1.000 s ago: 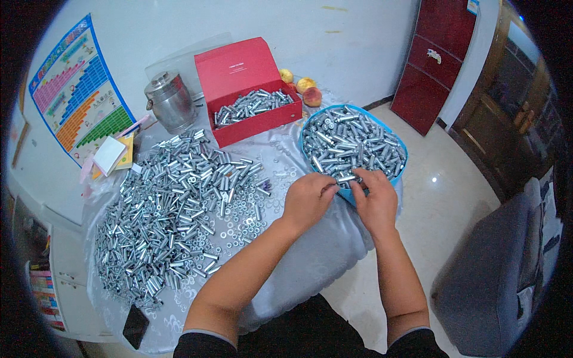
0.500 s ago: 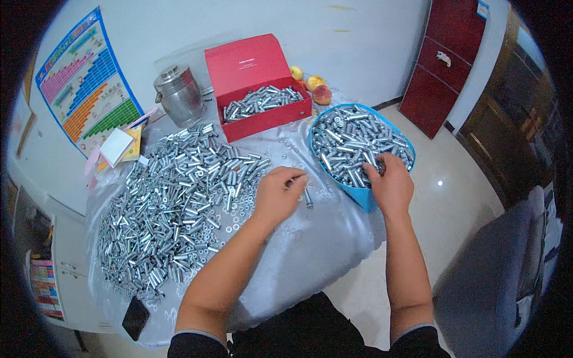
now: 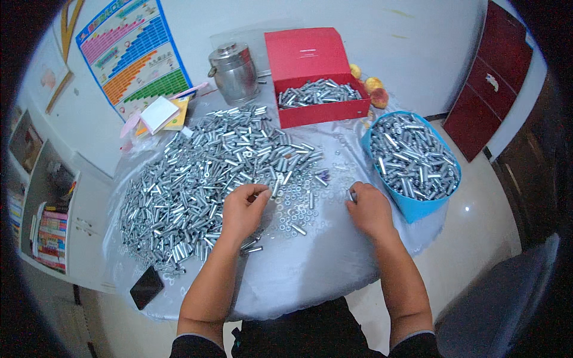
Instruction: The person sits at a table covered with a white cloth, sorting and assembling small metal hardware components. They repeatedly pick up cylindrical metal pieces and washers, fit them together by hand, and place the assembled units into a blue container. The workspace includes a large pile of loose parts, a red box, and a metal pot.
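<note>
A big heap of short silver metal sleeves (image 3: 203,173) covers the left half of a round table under a clear plastic sheet (image 3: 316,250). My left hand (image 3: 243,210) rests at the heap's near edge, fingers curled on a few sleeves and washers (image 3: 292,209). My right hand (image 3: 370,209) lies to the right on the sheet, pinching a small metal piece by its thumb. A blue basin (image 3: 418,206) full of the same sleeves stands just right of that hand. A red open box (image 3: 319,110) with more sleeves sits at the back.
A steel lidded pot (image 3: 233,71) stands behind the heap, fruit (image 3: 373,89) beside the red box. Paper pads (image 3: 158,113) lie at back left, a black phone (image 3: 146,286) at the table's near-left edge. A dark chair (image 3: 501,298) is at lower right, a red cabinet (image 3: 495,77) beyond.
Both hands have come away from the blue basin toward the left. The left hand now sits at the heap's edge, the right hand on the sheet beside the basin.
</note>
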The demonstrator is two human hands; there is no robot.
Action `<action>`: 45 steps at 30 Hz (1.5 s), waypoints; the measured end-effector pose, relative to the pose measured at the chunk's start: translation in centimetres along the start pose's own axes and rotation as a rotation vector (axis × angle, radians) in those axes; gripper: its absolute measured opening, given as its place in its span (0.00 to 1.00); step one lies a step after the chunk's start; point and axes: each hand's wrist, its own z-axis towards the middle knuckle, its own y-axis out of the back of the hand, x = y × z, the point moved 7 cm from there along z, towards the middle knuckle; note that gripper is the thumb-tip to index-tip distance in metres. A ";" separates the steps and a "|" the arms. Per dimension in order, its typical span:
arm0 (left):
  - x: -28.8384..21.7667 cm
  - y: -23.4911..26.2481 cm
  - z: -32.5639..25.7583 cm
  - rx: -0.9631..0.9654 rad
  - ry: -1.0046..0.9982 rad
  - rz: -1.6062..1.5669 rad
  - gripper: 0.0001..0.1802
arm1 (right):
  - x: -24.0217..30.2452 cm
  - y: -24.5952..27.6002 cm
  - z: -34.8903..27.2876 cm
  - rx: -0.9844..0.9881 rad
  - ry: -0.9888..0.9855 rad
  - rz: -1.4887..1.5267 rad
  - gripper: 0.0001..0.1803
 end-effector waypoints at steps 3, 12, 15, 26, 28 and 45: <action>1.5 0.9 -1.0 -0.013 0.026 -0.037 0.12 | 1.2 -0.8 0.5 -0.016 0.028 -0.002 0.13; -2.8 -5.0 -1.1 0.386 0.068 -0.565 0.14 | 6.4 1.0 -0.6 0.026 0.241 0.547 0.13; -4.6 -7.6 -0.9 0.503 0.063 -0.642 0.13 | 5.7 2.6 -1.8 -0.095 0.310 0.598 0.12; -7.5 -10.7 0.4 0.441 0.032 -0.700 0.10 | -4.4 11.3 -5.7 -0.756 -0.103 0.180 0.12; -5.6 -8.7 1.2 0.339 0.060 -0.689 0.11 | -6.2 12.7 -5.2 -0.820 -0.145 -0.012 0.13; 4.6 3.0 -0.5 -0.120 0.118 -0.383 0.09 | 7.7 2.2 2.0 -0.474 0.356 0.126 0.08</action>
